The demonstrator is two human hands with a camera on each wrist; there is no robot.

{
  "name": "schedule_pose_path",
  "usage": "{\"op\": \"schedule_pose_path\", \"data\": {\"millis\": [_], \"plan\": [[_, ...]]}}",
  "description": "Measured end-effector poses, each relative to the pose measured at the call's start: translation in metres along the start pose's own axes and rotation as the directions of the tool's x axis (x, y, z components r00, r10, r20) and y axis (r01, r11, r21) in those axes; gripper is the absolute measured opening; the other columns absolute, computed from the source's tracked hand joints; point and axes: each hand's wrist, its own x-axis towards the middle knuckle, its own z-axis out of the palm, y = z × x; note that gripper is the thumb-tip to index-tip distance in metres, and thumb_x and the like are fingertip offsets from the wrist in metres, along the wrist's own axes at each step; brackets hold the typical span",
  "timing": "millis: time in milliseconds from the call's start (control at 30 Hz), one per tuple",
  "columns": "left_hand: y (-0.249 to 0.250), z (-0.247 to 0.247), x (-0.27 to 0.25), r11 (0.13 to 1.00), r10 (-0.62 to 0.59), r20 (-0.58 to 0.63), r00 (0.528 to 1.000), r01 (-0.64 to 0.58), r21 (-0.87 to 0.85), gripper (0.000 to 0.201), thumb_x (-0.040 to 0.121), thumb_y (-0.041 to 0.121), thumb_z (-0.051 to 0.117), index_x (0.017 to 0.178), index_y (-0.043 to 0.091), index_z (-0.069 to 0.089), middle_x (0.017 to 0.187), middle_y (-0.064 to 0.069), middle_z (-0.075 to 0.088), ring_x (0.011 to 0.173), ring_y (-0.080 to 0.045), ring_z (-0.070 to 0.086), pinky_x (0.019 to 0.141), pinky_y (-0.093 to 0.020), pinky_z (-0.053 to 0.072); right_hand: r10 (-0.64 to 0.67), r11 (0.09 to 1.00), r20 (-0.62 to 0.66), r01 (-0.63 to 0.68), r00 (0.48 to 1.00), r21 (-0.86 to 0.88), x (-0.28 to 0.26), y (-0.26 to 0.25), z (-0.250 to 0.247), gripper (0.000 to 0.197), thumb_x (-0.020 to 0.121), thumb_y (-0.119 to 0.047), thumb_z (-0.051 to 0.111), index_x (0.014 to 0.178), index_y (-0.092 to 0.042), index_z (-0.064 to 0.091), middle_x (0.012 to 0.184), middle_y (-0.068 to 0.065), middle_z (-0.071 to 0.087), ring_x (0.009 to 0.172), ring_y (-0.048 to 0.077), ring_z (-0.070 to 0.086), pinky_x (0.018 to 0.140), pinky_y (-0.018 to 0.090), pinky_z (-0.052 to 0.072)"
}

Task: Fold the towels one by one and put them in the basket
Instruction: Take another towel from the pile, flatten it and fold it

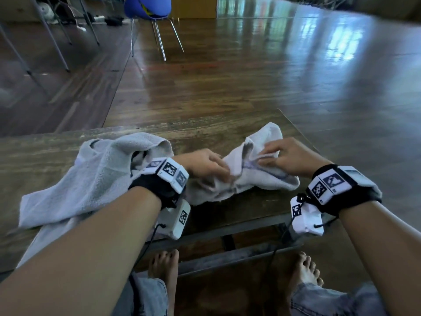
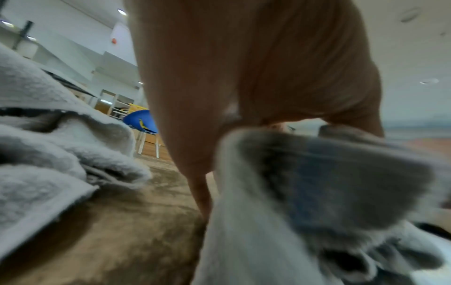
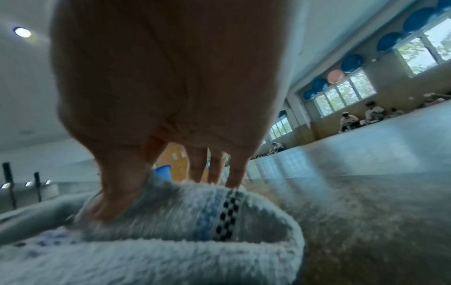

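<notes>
Your left hand [image 1: 206,164] pinches the near-left end of the small white towel [image 1: 255,172], its fingers curled round a bunched fold; the left wrist view shows the cloth [image 2: 317,183] hanging crumpled from that grip. Your right hand [image 1: 293,156] holds the same towel farther right, thumb and fingers closed on its upper edge. In the right wrist view your thumb presses into the pile beside a blue band and a checked stripe [image 3: 219,216], while the other fingertips [image 3: 234,173] come down on the cloth's far side. The towel lies rumpled near the right corner of the desk [image 1: 227,131], partly lifted between your hands. A larger grey towel [image 1: 91,176] sprawls unfolded over the left part of the desk, spilling over the near edge, just beside your left wrist. A blue chair [image 1: 148,8] stands on the wooden floor beyond.
</notes>
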Motion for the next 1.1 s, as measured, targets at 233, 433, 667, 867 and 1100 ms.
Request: {"op": "schedule_pose_path", "data": {"millis": [233,433,667,867,1100], "plan": [[0.016,0.004,0.023,0.957,-0.037,0.179,0.983,-0.017,0.291,0.013,0.069,0.032,0.086,0.067,0.025,0.075,0.064,0.016,0.068,0.061,0.007,0.058,0.061,-0.015,0.046,0.01,0.97,0.412,0.091,0.911,-0.226,0.029,-0.019,0.0,0.01,0.084,-0.029,0.078,0.092,-0.035,0.081,0.094,-0.013,0.077,0.092,0.006,0.067,0.089,0.028,0.049],[0.016,-0.056,0.036,0.974,0.017,-0.603,0.798,0.123,0.191,0.006,0.078,0.024,0.076,0.08,0.02,0.078,0.089,-0.003,0.068,0.085,-0.018,0.064,0.085,-0.036,0.051,-0.152,0.987,-0.212,0.139,0.965,-0.075,0.096,-0.031,-0.025,0.014,0.089,-0.021,0.074,0.099,-0.016,0.081,0.1,0.007,0.076,0.097,0.03,0.069,0.088,0.036,0.053],[-0.015,-0.099,0.023,0.978,-0.207,-0.956,0.208,0.031,-0.205,0.019,0.086,0.028,0.073,0.104,0.024,0.077,0.121,-0.01,0.059,0.099,-0.019,0.061,0.092,-0.027,0.05,-0.107,0.99,-0.761,0.14,0.639,-0.022,0.122,-0.018,-0.048,0.02,0.088,-0.033,0.071,0.105,-0.028,0.079,0.098,0.001,0.076,0.092,0.018,0.069,0.077,0.023,0.043],[-0.014,-0.092,0.027,0.764,-0.477,-0.801,0.362,-0.281,-0.581,0.005,0.084,0.01,0.074,0.087,0.014,0.076,0.089,-0.012,0.075,0.082,-0.027,0.074,0.075,-0.038,0.062,0.176,0.828,-0.555,0.182,0.813,0.53,0.141,0.004,-0.037,0.015,0.086,-0.019,0.076,0.081,-0.032,0.081,0.084,0.003,0.076,0.07,0.024,0.076,0.069,0.037,0.063],[-0.009,-0.105,0.024,0.893,-0.147,-0.979,0.144,-0.406,-0.194,0.016,0.086,0.024,0.072,0.073,0.03,0.065,0.081,0.008,0.07,0.073,-0.001,0.062,0.073,-0.019,0.052,0.064,0.763,-0.702,0.419,0.71,0.493,0.145,0.001,-0.047,0.025,0.073,-0.053,0.078,0.096,-0.045,0.078,0.099,-0.015,0.077,0.099,0.007,0.072,0.088,0.026,0.057]]}}
